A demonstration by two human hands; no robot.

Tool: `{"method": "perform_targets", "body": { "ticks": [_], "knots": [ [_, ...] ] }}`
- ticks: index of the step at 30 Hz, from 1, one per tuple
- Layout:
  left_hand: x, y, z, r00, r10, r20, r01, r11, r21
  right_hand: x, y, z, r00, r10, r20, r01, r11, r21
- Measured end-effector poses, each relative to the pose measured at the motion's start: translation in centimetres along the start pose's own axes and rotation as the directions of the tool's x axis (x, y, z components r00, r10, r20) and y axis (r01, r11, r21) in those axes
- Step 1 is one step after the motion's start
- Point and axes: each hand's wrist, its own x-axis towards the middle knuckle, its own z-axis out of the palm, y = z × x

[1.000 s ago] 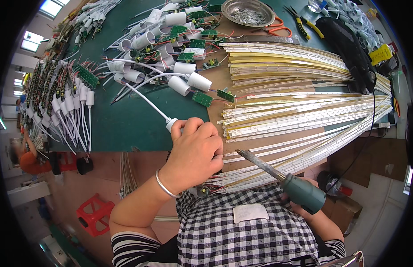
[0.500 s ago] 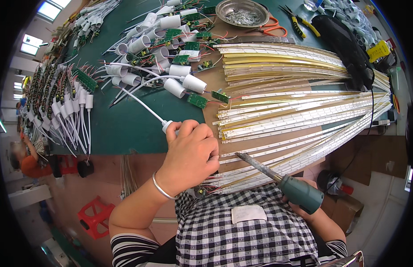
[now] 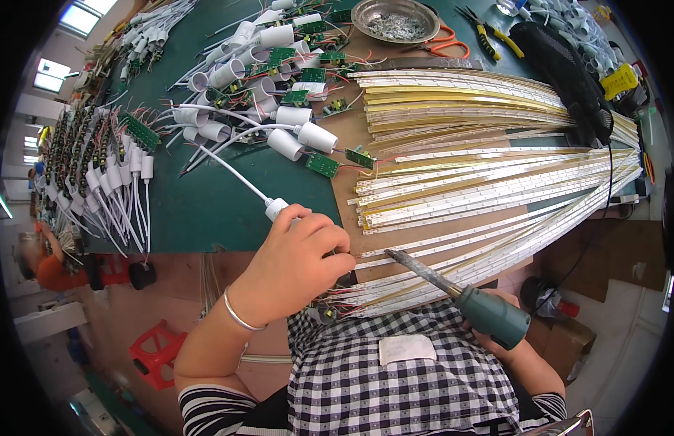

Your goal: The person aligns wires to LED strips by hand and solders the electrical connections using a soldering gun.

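Note:
My left hand (image 3: 297,258) is closed around a white end cap (image 3: 276,208), and a white cable (image 3: 239,176) runs from the cap up and left. Whatever else lies under its bent fingers is hidden. My right hand (image 3: 491,350), mostly behind the handle, grips a green-handled soldering iron (image 3: 494,317). The iron's dark tip points left, close above the ends of the nearest LED strips (image 3: 424,242). At the table's front edge, below my left hand, small circuit parts with red wires (image 3: 326,311) are attached near strip ends.
Further LED strips (image 3: 468,109) fan out to the right. White caps (image 3: 286,144) with green circuit boards (image 3: 322,165) pile up at the back. Beyond are a metal bowl (image 3: 359,22) of scraps, orange scissors (image 3: 453,49) and yellow-handled pliers (image 3: 508,45). A black cord (image 3: 607,189) hangs at right.
My left hand has shifted slightly left and down, and its fingers have loosened around the cap, baring more of it. The soldering iron has hardly moved.

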Motion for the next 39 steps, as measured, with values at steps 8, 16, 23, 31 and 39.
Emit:
{"method": "perform_targets", "body": {
  "ticks": [8,16,23,31,39],
  "knots": [
    [-0.7,-1.3,1.8,0.983,0.096,-0.158,-0.107,0.992,-0.063,0.1,0.3,0.0,0.999,-0.05,0.016,0.049,0.998,0.027],
    [0.1,0.2,3.1,0.95,-0.085,-0.301,0.066,0.995,-0.073,0.2,0.1,0.1,0.999,-0.05,0.009,0.05,0.998,0.023],
    [0.7,0.8,3.9,0.934,-0.17,-0.313,0.165,0.985,-0.043,0.1,0.5,0.0,1.0,-0.026,0.012,0.026,1.0,0.005],
    [0.8,0.7,4.2,0.932,-0.178,-0.317,0.17,0.984,-0.053,0.4,0.3,0.5,0.993,-0.108,0.038,0.104,0.989,0.107],
    [0.8,0.8,4.3,0.93,-0.188,-0.317,0.177,0.982,-0.065,1.5,-0.4,0.4,0.953,-0.286,0.103,0.303,0.923,-0.237]
  ]
}}
